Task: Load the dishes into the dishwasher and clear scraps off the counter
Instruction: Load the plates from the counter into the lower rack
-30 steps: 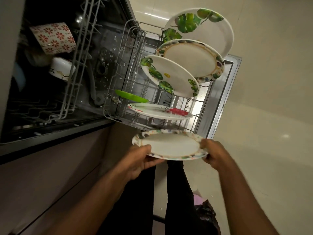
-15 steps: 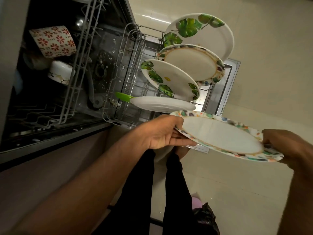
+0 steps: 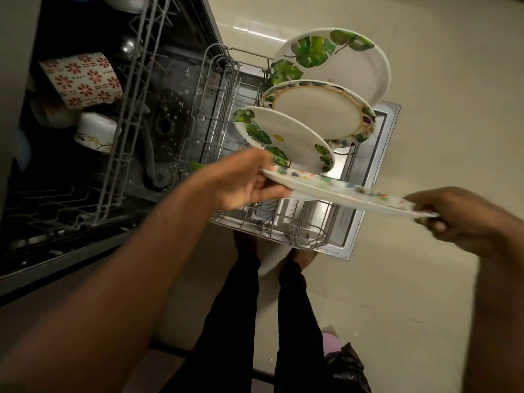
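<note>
Speckled plate [image 3: 344, 192] gripped edge-on at opposite rims, left hand [image 3: 241, 180] and right hand [image 3: 453, 214] fingers curled round it (image blurred), above lower rack [image 3: 283, 222], just beside leaf plate [image 3: 286, 137].

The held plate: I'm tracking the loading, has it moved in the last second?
Yes. The plate has moved up from below the rack to overlap its standing plates.

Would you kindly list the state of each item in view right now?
Dishwasher door: open.
Lower rack: pulled out.
Three plates: standing on edge in the rack.
Speckled plate: held over the rack.
Left hand: gripping its rim.
Right hand: gripping the other rim.
</note>
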Demonstrator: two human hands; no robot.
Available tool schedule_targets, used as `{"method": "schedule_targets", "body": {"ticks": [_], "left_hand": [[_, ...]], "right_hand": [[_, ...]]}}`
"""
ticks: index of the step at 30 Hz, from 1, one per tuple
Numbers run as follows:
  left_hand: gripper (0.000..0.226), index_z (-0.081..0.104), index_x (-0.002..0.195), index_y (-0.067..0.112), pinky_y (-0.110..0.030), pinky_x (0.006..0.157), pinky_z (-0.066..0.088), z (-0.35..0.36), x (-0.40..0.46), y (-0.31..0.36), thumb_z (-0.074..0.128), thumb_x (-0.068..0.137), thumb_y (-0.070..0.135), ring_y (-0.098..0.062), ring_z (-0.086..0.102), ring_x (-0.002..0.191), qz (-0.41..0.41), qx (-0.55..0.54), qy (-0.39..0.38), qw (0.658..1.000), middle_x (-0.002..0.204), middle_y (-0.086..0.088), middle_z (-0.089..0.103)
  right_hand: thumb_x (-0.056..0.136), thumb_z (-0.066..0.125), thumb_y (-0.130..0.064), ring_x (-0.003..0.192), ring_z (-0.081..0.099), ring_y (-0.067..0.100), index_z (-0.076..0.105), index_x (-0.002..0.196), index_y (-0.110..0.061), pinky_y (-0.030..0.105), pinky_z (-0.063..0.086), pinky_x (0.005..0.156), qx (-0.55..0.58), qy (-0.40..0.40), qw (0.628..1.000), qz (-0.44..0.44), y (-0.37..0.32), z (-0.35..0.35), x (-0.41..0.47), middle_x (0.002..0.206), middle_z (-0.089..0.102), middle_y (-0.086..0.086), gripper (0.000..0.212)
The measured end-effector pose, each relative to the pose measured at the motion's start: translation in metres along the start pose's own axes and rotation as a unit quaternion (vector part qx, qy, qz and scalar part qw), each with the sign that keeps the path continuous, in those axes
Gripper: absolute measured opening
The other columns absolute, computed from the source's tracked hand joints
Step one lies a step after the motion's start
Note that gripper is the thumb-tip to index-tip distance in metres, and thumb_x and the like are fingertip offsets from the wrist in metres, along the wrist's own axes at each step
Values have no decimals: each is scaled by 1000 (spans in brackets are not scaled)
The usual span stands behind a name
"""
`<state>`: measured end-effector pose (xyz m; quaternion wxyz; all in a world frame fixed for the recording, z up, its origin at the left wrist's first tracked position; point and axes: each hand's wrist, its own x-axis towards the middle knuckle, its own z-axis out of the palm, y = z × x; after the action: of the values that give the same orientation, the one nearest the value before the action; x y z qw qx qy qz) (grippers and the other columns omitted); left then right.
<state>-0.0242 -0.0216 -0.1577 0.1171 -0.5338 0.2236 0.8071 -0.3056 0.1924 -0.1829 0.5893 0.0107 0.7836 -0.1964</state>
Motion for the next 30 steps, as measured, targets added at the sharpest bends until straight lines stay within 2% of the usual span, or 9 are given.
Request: {"method": "schedule_targets", "body": {"ticks": [3,7,12,17,19,21,24,27,30], "left_hand": [[23,55,120,-5,-18,50,57,-38,19,14,46,107,11,-21,75,64,1,-37,100,994,89,-26,72],[23,55,119,-5,-16,47,54,-80,55,20,44,109,12,-23,75,67,25,-48,211,976,100,-25,65],[19,56,92,0,-20,57,60,-98,87,15,44,107,1,-20,68,78,81,-41,281,956,93,-16,63],[19,60,117,3,-18,69,61,-112,116,7,48,104,-1,-17,67,89,131,-53,315,938,122,-16,61],[24,61,125,5,-20,72,61,-117,123,1,50,104,3,-16,67,93,140,-12,337,931,133,-17,58],[31,60,134,10,-24,77,61,-123,129,-5,53,104,8,-20,69,101,148,49,351,923,137,-14,57],[37,57,142,21,-41,85,63,-121,128,-15,55,105,26,-23,72,100,219,145,354,898,124,-6,65],[41,52,144,41,-41,83,63,-113,122,-21,51,103,46,-19,70,104,295,286,316,855,130,-5,66],[45,45,151,43,-39,101,56,-106,121,-22,49,106,44,-17,61,125,318,383,264,826,150,0,54]], "right_hand": [[104,41,-7,32,29,4,54,86,-3,14,17,27,72,-17,996,48,-17,59,27,64,44,8,22],[106,41,-6,38,37,4,58,103,0,14,22,29,200,1,978,58,-22,120,70,60,52,5,18],[103,45,1,43,45,6,58,95,2,15,27,33,241,51,967,60,-27,168,99,66,60,11,15],[103,47,-2,45,51,10,65,100,3,19,33,35,257,109,958,70,-21,178,126,61,63,9,19],[107,50,-10,48,59,13,64,96,-1,21,45,42,257,123,956,69,-16,175,131,69,69,12,20],[109,52,-22,57,66,18,62,97,-4,29,59,59,252,146,954,65,-11,174,138,83,70,13,24],[109,50,-40,72,67,20,60,104,-11,43,64,84,209,205,955,46,-8,173,138,85,63,3,31],[105,50,-53,86,70,23,65,94,-25,48,63,90,180,223,957,-39,-9,177,128,84,66,-5,34],[103,49,-60,77,68,19,69,76,-30,42,60,80,113,228,959,-123,-5,181,120,73,66,-6,45]]}}
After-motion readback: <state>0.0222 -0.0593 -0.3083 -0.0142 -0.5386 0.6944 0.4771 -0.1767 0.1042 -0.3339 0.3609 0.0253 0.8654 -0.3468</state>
